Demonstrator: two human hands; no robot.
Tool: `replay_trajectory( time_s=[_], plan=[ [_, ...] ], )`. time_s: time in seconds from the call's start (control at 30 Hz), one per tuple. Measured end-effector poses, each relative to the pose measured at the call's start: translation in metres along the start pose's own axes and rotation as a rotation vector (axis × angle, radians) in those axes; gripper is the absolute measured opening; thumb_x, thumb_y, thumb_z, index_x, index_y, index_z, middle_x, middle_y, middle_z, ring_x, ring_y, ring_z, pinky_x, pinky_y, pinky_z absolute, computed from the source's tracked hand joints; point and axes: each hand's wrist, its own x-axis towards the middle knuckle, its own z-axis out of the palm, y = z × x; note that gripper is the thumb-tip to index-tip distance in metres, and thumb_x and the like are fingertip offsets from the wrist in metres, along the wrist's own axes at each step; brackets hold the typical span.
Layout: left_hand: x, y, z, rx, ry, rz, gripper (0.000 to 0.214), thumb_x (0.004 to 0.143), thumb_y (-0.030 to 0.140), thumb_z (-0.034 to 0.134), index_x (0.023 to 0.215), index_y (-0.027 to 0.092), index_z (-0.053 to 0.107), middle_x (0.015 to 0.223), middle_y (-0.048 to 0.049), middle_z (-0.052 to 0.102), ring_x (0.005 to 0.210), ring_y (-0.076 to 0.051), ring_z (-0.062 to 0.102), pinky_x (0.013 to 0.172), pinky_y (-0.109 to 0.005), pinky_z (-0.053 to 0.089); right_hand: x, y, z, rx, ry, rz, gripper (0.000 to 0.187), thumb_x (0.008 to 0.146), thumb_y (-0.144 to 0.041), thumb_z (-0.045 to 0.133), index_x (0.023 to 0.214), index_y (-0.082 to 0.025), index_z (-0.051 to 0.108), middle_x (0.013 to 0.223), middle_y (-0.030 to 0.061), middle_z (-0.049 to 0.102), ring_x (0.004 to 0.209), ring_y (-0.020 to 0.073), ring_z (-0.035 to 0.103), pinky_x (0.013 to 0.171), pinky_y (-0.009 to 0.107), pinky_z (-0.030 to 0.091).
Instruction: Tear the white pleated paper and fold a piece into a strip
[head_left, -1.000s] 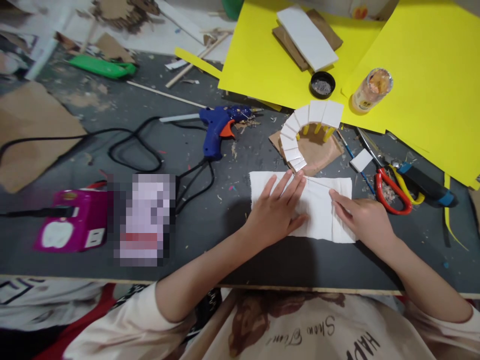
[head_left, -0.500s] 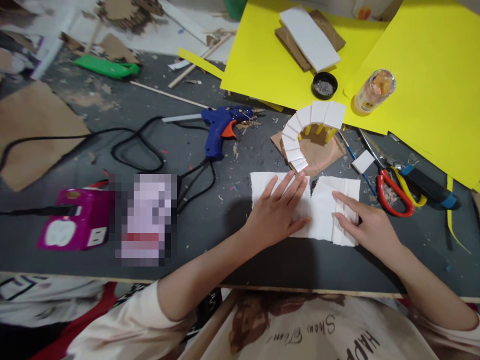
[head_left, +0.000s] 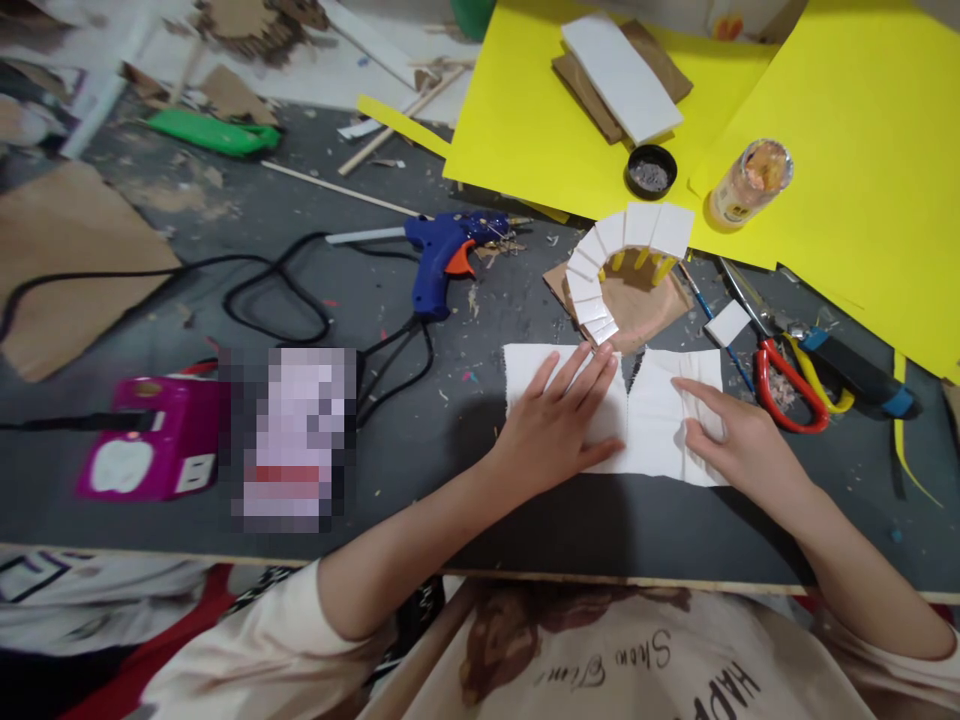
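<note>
A white tissue (head_left: 652, 440) with a saw-toothed edge lies spread on the dark grey table. My left hand (head_left: 551, 420) rests flat on its left part, fingers stretched out and slightly spread. On the right part is my right hand (head_left: 739, 445), with index finger and thumb apart, their tips on a creased fold; its other fingers are curled and partly hidden. A slit or gap runs down from the tissue's top edge between the hands. Just beyond my left fingertips stands a curved model of white steps (head_left: 589, 270) on yellow posts and a brown cardboard base (head_left: 637, 305).
A blue glue gun (head_left: 435, 260) with a black cord lies to the left. Red-handled scissors (head_left: 769, 380) and a black-and-blue tool (head_left: 855, 370) lie at right. An open jar (head_left: 750, 185) and black lid (head_left: 650, 173) sit near yellow sheets (head_left: 862, 180). A purple box (head_left: 154, 435) stands far left.
My right hand has shifted slightly right, and the tissue's fold has moved right with it, leaving the right part flatter. My left hand stays almost in place.
</note>
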Motion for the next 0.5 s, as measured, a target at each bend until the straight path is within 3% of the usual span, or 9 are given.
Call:
replay_trajectory(
  time_s=[0.33,0.5],
  plan=[
    [-0.0004,-0.0006,0.0050,-0.017,0.032,0.004,0.081,0.091,0.060,0.036,0.150,0.007,0.017,0.152,-0.0157,0.036,0.142,-0.031,0.030,0.116,-0.046,0.020,-0.0024,-0.0035,-0.0044,-0.077,-0.033,0.033,0.039,0.082,-0.019,0.049,0.118,-0.014,0.063,0.107,0.0105,0.074,0.082,0.0226,0.073,0.074,0.034,0.059],
    [0.0004,0.0000,0.0044,-0.012,0.018,-0.008,0.079,0.092,0.060,0.034,0.149,0.006,0.021,0.153,-0.0150,0.034,0.143,-0.031,0.028,0.117,-0.045,0.020,-0.0045,0.0048,-0.0062,-0.087,-0.030,0.006,0.040,0.083,-0.020,0.047,0.120,-0.013,0.061,0.111,0.0121,0.072,0.086,0.0237,0.073,0.075,0.036,0.058]
  ],
)
